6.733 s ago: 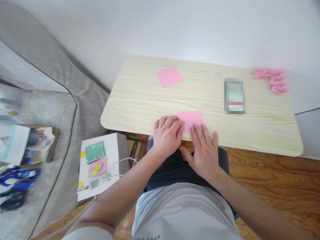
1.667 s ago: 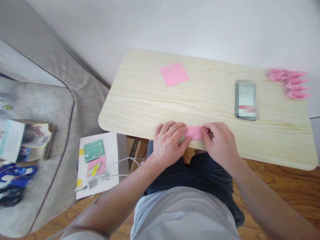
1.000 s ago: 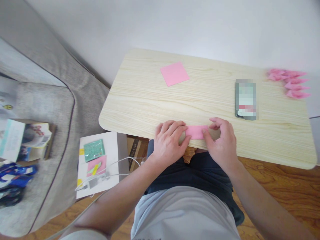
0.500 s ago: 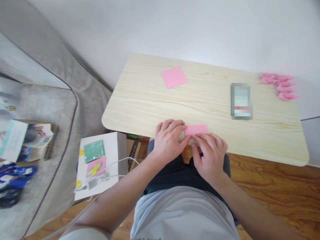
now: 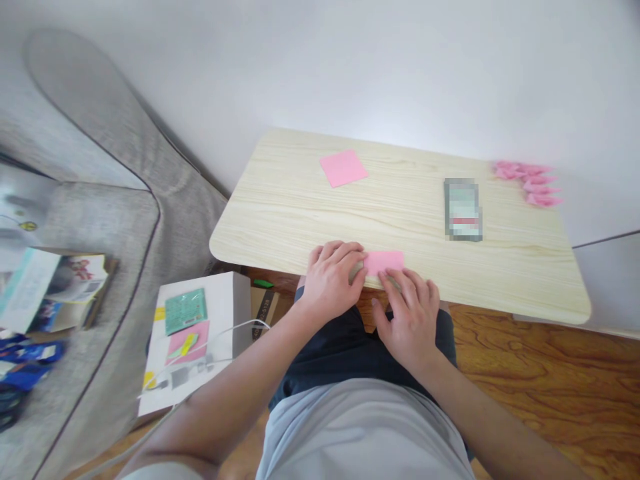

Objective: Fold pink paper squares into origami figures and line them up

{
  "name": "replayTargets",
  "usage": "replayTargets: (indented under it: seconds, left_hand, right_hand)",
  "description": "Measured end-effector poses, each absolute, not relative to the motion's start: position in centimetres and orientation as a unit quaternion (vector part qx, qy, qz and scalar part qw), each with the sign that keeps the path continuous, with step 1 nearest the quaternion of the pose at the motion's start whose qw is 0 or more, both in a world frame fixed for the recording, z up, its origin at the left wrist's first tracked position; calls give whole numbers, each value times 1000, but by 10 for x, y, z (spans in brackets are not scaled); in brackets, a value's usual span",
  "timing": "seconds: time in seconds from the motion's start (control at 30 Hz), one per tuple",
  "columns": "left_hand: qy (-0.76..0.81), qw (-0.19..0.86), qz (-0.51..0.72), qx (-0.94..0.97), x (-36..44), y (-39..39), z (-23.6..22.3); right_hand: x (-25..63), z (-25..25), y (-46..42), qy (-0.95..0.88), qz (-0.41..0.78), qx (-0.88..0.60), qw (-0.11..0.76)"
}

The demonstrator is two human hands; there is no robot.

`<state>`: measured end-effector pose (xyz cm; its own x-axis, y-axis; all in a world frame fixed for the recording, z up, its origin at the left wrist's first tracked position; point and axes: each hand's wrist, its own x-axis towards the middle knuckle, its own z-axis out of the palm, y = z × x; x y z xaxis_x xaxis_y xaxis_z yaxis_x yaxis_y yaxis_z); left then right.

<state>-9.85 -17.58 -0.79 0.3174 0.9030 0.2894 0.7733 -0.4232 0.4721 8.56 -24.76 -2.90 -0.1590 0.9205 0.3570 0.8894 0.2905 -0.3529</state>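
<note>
A folded strip of pink paper [image 5: 384, 261] lies flat at the table's near edge, between my two hands. My left hand [image 5: 334, 277] holds its left end, with the fingers curved over the tabletop and the thumb by the paper's lower left corner. Fingertips of my right hand [image 5: 407, 310] touch the strip's lower edge; these fingers are spread and the thumb sticks out apart, off the paper. Farther back on the table [image 5: 280, 213] is a flat pink square of paper [image 5: 344, 168].
A blurred-out, phone-like object [image 5: 463, 210] lies right of centre. Several folded pink paper pieces [image 5: 530, 183] sit at the far right. Left of the table, a white box [image 5: 220, 300] carries a green packet [image 5: 185, 311] and a white cable. A grey sofa [image 5: 115, 220] stands beyond.
My right thumb has drawn back from the paper's edge, and the right fingers have spread. The left hand stays at the strip's left end. The whole view has shifted slightly.
</note>
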Motion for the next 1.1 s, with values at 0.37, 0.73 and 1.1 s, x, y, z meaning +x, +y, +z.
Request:
replayTargets:
  seconds: [0.37,0.73,1.1]
  left_hand:
    - [521,87,267,806,-97,-179,-12]
    - [493,77,312,808,-94,-198,-24]
    - [447,108,340,820,-93,-206,-33]
  right_hand:
    - [107,-35,-254,-739,-16,-625,250]
    - [115,-27,-242,-723,-28,-644,250]
    - [119,-30,-230,-786,47,-524,324]
